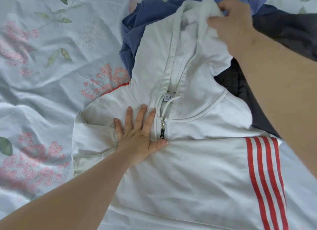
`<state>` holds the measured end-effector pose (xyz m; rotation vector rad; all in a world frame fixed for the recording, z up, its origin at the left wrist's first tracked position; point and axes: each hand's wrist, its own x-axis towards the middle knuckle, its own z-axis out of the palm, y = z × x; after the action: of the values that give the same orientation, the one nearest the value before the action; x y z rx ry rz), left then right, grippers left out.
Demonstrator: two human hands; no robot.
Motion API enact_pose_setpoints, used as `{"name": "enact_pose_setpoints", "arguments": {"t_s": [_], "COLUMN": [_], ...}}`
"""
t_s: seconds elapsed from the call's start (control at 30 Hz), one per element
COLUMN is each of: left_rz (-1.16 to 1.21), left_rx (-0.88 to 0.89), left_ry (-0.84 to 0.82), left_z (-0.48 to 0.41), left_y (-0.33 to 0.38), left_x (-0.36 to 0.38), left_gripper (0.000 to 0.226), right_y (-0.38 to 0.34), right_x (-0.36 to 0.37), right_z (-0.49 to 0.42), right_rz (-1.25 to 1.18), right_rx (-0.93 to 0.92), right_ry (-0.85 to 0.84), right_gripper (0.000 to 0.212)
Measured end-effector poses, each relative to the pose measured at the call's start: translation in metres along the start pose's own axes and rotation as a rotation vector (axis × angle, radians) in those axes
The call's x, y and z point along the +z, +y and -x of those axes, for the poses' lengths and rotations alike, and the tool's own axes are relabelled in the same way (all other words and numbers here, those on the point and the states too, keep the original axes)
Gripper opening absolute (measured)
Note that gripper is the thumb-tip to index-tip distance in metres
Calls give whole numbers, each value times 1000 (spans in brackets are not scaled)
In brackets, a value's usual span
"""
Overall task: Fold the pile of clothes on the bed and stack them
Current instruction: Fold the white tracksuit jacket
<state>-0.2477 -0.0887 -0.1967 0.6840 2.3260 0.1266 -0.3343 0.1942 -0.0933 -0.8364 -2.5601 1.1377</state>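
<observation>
The white zip-up cotton hoodie with 3 red stripes [197,169] lay on the floral bedsheet [42,67]. The left hand [139,135], fingers flat, pinned its chest, apparently anchoring it, while the right hand [231,24] pinched the hood's tip [208,7], likely to fold it down.

White zip hoodie [197,161] flat on bed, hood over blue [137,24] and dark grey garments [291,29]

White hoodie [197,169] runs off the bottom edge, hem unseen. Neck label [169,98] print is too small to read. Blue garment [137,24] and dark grey garment [288,29] lie half buried beneath it. Right hand [235,24] fingertips are lost in the hood [188,41].
</observation>
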Motion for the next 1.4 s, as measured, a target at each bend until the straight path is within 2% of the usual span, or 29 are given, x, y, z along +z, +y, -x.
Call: {"name": "enact_pose_setpoints", "arguments": {"t_s": [0.07,0.13,0.23,0.27,0.3,0.37,0.4,0.43,0.47,0.53,0.6,0.63,0.67,0.7,0.73,0.77,0.83,0.9,0.97,1.0,1.1,1.17,1.2,1.3,1.4], "left_rz": [-5,13,171,315,568,1253,1632,1997,2200,2145,1984,1891,1799,1705,1638,1614,1739,1987,2051,1989,1726,1758,1802,1900,1887], "left_rx": [-20,-32,-26,-56,-102,-198,-257,-279,-282,-370,-430,-442,-461,-484,-500,-502,-408,-216,-90,-114,-393,-510,-525,-493,-429], "left_ry": [0,10,83,132,204,304,327,281,204,90,94,124,167,227,288,325,333,272,195,152,35,9,18,10,8], "left_z": [0,2,5,9,15,41,58,75,90,111,116,114,112,110,109,109,120,137,154,159,163,160,157,150,147], "left_y": [-1,0,-1,-2,-6,-18,-21,-26,-30,-24,-14,-8,0,5,10,13,18,17,12,11,9,6,5,4,10], "left_x": [0,-3,-12,-16,-17,-25,-29,-26,-19,-7,0,-2,-5,-9,-14,-22,-43,-59,-58,-48,-8,2,2,-3,-10], "left_gripper": [91,91,68,57,46,17,13,20,32,53,37,25,12,3,8,14,18,17,18,21,28,22,20,32,19], "right_y": [-11,-23,-31,-28,-22,0,15,30,41,51,40,34,28,23,21,17,5,0,2,7,29,35,34,30,24], "right_x": [2,3,-2,-5,-7,-5,-1,4,9,18,18,17,18,18,20,20,9,-10,-28,-30,-15,-9,-8,-5,-4], "right_z": [26,65,141,171,200,255,279,299,315,336,343,342,339,334,328,321,307,301,307,314,338,340,337,325,314], "right_rz": [-42,-53,146,188,195,181,202,230,237,92,-357,-585,-739,-848,-894,-880,-852,-1057,-1217,-1167,-878,-900,-937,-984,-1015], "right_rx": [-91,-172,-299,-338,-382,-416,-388,-346,-279,4,407,565,686,775,836,868,837,668,560,609,985,1119,1121,1093,1043], "right_ry": [17,3,-44,-44,-23,17,19,11,6,-4,10,49,68,75,71,65,37,37,-2,-40,-75,-21,-6,-80,-102], "right_gripper": [9,20,34,37,37,33,31,29,28,34,40,32,26,30,35,32,9,19,26,29,25,13,7,17,28]}}
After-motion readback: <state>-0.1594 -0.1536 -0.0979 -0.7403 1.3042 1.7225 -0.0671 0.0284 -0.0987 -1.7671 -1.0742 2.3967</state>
